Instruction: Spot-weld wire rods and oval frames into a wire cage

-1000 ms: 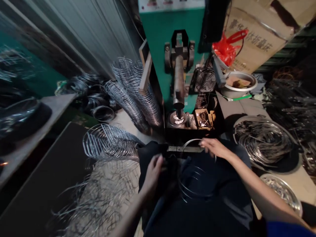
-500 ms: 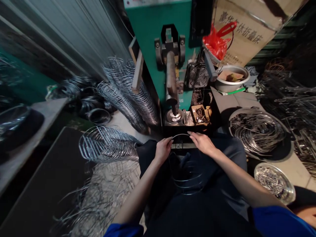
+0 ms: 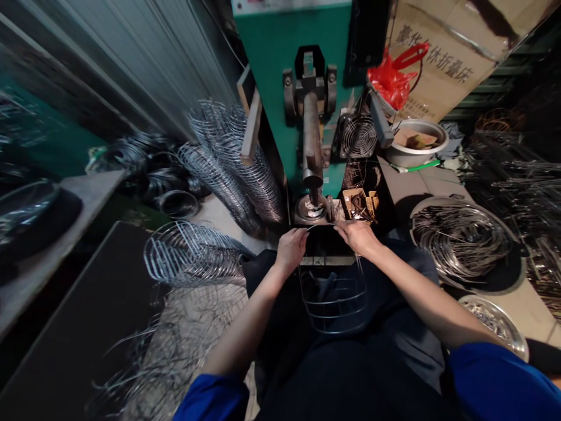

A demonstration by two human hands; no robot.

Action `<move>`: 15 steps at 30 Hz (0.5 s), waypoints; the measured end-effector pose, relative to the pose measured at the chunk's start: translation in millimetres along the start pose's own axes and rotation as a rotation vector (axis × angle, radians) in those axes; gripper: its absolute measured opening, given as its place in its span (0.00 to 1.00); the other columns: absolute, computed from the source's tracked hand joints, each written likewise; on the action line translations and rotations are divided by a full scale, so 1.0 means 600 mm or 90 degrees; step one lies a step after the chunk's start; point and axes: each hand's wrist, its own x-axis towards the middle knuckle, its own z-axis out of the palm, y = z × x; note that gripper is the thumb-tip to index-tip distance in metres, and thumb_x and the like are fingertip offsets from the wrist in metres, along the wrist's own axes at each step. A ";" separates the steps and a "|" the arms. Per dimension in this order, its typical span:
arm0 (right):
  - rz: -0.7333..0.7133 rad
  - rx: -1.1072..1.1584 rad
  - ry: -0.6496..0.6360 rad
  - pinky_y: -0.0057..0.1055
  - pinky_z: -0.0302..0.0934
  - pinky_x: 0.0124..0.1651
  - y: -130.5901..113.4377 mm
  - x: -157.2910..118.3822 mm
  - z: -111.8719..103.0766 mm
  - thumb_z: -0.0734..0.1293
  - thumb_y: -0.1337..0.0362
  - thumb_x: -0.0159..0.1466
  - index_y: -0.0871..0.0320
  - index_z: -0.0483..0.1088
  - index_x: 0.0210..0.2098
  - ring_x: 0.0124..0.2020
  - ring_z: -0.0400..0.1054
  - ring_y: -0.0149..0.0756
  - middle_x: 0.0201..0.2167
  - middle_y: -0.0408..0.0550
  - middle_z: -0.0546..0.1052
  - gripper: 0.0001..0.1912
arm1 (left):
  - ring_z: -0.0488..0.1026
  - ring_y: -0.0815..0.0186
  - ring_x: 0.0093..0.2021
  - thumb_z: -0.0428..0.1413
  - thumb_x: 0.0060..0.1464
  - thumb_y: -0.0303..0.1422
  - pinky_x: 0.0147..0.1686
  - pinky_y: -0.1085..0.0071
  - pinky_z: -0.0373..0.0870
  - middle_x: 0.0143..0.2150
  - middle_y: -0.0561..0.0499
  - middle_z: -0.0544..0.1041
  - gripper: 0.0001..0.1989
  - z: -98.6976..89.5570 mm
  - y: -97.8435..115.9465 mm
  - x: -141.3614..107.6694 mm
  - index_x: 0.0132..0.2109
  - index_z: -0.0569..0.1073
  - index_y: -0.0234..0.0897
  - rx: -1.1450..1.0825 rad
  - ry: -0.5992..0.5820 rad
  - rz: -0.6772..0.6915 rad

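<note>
**Pinching a curved wire (image 3: 319,224) before the green machine (image 3: 267,70)**

Gripping one side with the left hand (image 3: 291,248) and the other with the right hand (image 3: 357,237), nearly closing the fingers of both. Seeing a wire frame (image 3: 335,333) below, over the lap; not being able to tell if joining with the curved wire. Probably being at the positioning step, so needing for the next move an even grip and careful alignment. Noticing also bent wires (image 3: 460,240) in the round tray (image 3: 519,263), small metal pieces (image 3: 486,313) in the metal bowl (image 3: 519,345), and dark parts (image 3: 359,206) in the small cardboard box (image 3: 350,196).
</note>
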 end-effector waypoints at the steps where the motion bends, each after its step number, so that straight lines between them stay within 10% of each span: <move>1: -0.001 -0.014 -0.003 0.33 0.62 0.38 -0.002 0.005 -0.013 0.59 0.59 0.72 0.53 0.75 0.51 0.36 0.73 0.44 0.38 0.53 0.79 0.16 | 0.74 0.62 0.34 0.50 0.64 0.31 0.39 0.69 0.68 0.35 0.44 0.78 0.12 -0.008 0.005 0.010 0.42 0.79 0.36 0.010 -0.004 0.013; 15: -0.084 -0.128 -0.012 0.31 0.55 0.34 -0.030 0.049 -0.105 0.57 0.61 0.72 0.56 0.72 0.47 0.36 0.73 0.42 0.36 0.51 0.79 0.14 | 0.71 0.64 0.31 0.47 0.62 0.25 0.33 0.70 0.62 0.30 0.47 0.73 0.11 -0.072 0.037 0.073 0.33 0.72 0.36 0.133 -0.034 0.074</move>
